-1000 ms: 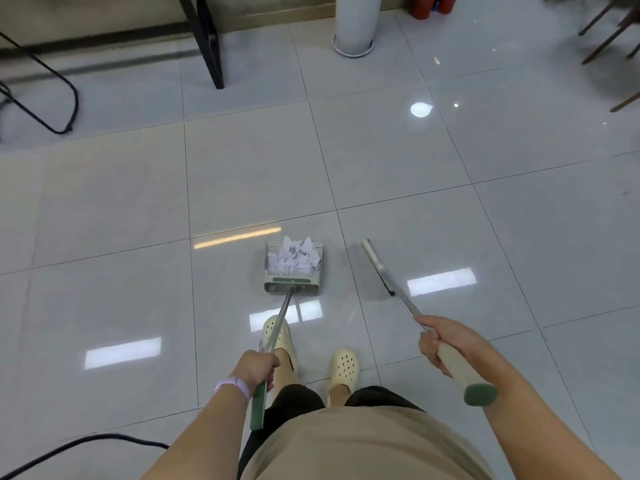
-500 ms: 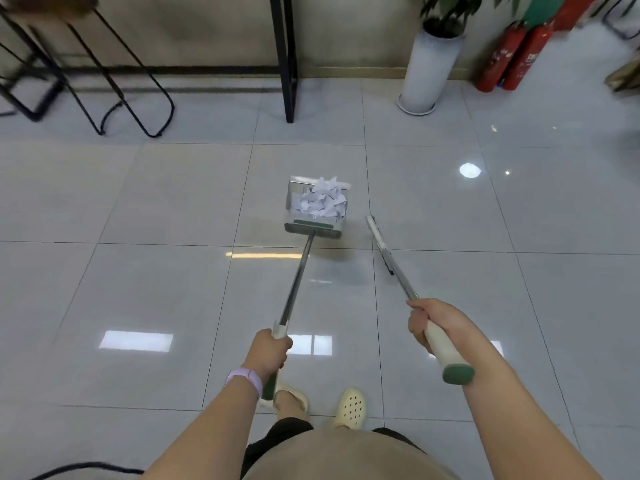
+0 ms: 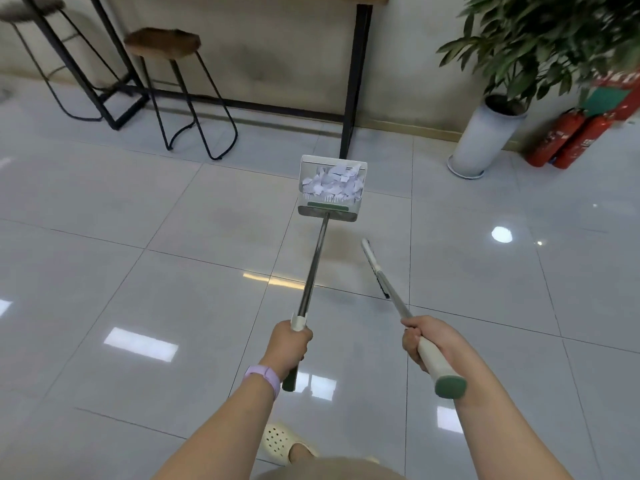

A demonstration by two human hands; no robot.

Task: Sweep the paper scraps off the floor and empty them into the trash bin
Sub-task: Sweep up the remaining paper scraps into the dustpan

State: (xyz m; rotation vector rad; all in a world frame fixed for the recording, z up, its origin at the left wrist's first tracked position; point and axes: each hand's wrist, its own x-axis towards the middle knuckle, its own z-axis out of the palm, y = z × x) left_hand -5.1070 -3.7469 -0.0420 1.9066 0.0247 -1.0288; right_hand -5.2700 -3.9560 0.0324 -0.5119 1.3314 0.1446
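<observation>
So left hand (image 3: 289, 348) is clenched round the dustpan (image 3: 330, 188) pole, paper scraps (image 3: 332, 183) piled in the pan out ahead; right hand (image 3: 420, 339) grips the broom (image 3: 384, 275) handle. Glossy floor tiles (image 3: 138, 254) lie open all around. Past the pan: table leg (image 3: 351, 81), stools (image 3: 173, 64), plant pot (image 3: 481, 140).
</observation>
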